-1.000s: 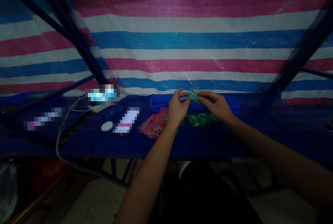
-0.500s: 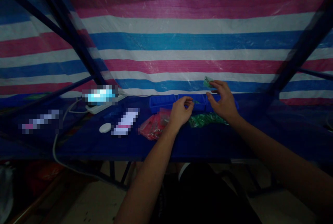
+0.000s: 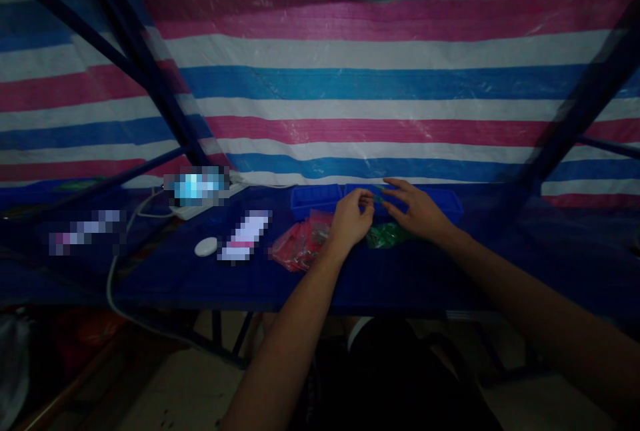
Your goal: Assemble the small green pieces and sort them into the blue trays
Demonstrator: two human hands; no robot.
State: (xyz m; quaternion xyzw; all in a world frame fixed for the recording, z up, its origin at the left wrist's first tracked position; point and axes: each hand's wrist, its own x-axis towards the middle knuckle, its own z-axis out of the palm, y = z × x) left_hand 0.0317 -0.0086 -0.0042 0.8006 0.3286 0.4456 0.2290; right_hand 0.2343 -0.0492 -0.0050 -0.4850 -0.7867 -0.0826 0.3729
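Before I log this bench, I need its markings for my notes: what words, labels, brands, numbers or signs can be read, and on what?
No text can be read.
Red bags: too dark and small to tell.
Green bag: the same.
Bright pixelated rectangle: blurred out.
White disc: none visible.
Striped sheet: none visible.

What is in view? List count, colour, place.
Striped sheet: one, multicoloured, background
Poles: several, blue, sides
Table: one, blue, centre
Bins: unclear, blue, rear
Red bags: several, red, before bins
Green bags: unclear, green, before bins
Small items: unclear, greenish, at bins
Disc: one, white, left
Pixelated objects: three, bright, left
Bar: one, white, left
Cable: one, whitish, left
Dim items: unclear, reddish, lower left
Floor: one, pale, below
Clothing: unclear, black, bottom
Left hand: one, bare, near bins
Right hand: one, bare, near bins
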